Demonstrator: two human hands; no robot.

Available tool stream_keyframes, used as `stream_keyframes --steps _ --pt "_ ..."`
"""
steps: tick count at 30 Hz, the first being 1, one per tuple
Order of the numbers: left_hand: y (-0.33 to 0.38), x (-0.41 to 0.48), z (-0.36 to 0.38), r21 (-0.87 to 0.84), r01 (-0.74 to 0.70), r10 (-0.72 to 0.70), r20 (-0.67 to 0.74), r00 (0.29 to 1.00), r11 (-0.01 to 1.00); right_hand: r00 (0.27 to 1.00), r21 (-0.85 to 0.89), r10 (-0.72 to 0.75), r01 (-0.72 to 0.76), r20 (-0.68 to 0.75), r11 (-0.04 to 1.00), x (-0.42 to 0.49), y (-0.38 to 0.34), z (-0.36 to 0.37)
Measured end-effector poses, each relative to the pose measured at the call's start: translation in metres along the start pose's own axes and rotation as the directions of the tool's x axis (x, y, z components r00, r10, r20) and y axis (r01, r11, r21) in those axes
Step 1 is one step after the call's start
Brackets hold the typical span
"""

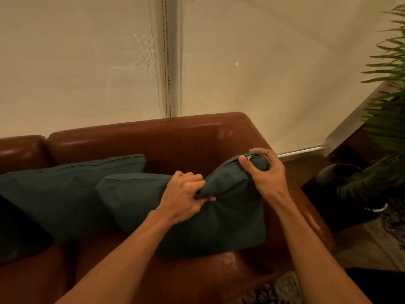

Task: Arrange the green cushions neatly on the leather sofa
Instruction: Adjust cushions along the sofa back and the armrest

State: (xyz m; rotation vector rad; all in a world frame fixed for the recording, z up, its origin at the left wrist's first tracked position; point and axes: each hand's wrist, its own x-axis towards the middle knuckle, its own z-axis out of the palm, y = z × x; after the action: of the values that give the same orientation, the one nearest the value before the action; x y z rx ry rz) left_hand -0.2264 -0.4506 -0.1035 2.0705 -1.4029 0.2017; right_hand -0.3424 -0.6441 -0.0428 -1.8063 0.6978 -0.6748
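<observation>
- Left hand [183, 194] pinches top edge of near green cushion [219, 220]; right hand [266, 172] grasps its zipper corner.
- Advise: lift evenly, stand it against sofa backrest [175, 137].

Pale roller blind [87, 62] with bead chain [167, 62]; leafy potted plant [388, 128] at right.

Warm, dim amber light all over, with soft glare streaks shining off the leather sofa [153, 137] along its backrest and right arm. The plant [385, 119] at the right edge smears with blur, straight lines bow near the borders, and deep shadow swallows the lower left corner.
</observation>
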Motion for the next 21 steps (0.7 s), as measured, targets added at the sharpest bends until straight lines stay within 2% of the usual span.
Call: stream_keyframes --steps 3,5,8,10,11,12,13,15,16,19,21 --pt "-0.003 -0.009 0.01 -0.063 0.074 -0.067 0.108 0.992 0.995 0.994 -0.051 -0.003 -0.002 -0.109 0.999 -0.008 0.015 0.004" --pt "-0.006 -0.011 0.008 -0.094 0.182 -0.161 0.197 0.967 0.979 0.99 -0.049 0.027 -0.034 -0.139 0.998 -0.015 0.021 0.003" --pt "-0.022 -0.015 0.001 -0.017 0.32 -0.306 0.241 0.921 0.947 0.978 0.026 0.073 -0.069 -0.197 0.997 -0.023 0.03 0.001" --pt "-0.04 -0.02 -0.002 0.067 0.433 -0.434 0.281 0.856 0.899 0.965 0.105 0.111 -0.089 -0.236 0.99 -0.026 0.032 -0.001" --pt "-0.052 -0.025 0.0 0.103 0.509 -0.513 0.312 0.799 0.855 0.961 0.137 0.132 -0.1 -0.244 0.985 -0.026 0.033 -0.003" --pt "-0.061 -0.03 0.003 0.098 0.598 -0.593 0.332 0.734 0.795 0.958 0.163 0.148 -0.109 -0.245 0.981 -0.026 0.033 -0.006" --pt "-0.068 -0.034 0.006 0.02 0.709 -0.673 0.336 0.659 0.705 0.957 0.189 0.159 -0.114 -0.244 0.975 -0.025 0.032 -0.009" --pt "-0.077 -0.035 0.014 -0.269 0.859 -0.788 0.346 0.509 0.436 0.953 0.251 0.173 -0.109 -0.248 0.962 -0.023 0.03 -0.015" --pt "-0.08 -0.03 0.016 -0.387 0.866 -0.816 0.354 0.457 0.317 0.951 0.276 0.18 -0.108 -0.25 0.955 -0.023 0.029 -0.018" --pt "-0.101 0.0 0.016 -0.608 0.792 -0.883 0.341 0.323 0.055 0.943 0.358 0.227 -0.13 -0.242 0.925 -0.021 0.038 -0.024" --pt "-0.124 0.019 0.016 -0.66 0.745 -0.922 0.344 0.178 -0.102 0.936 0.417 0.252 -0.133 -0.244 0.899 -0.021 0.048 -0.027"
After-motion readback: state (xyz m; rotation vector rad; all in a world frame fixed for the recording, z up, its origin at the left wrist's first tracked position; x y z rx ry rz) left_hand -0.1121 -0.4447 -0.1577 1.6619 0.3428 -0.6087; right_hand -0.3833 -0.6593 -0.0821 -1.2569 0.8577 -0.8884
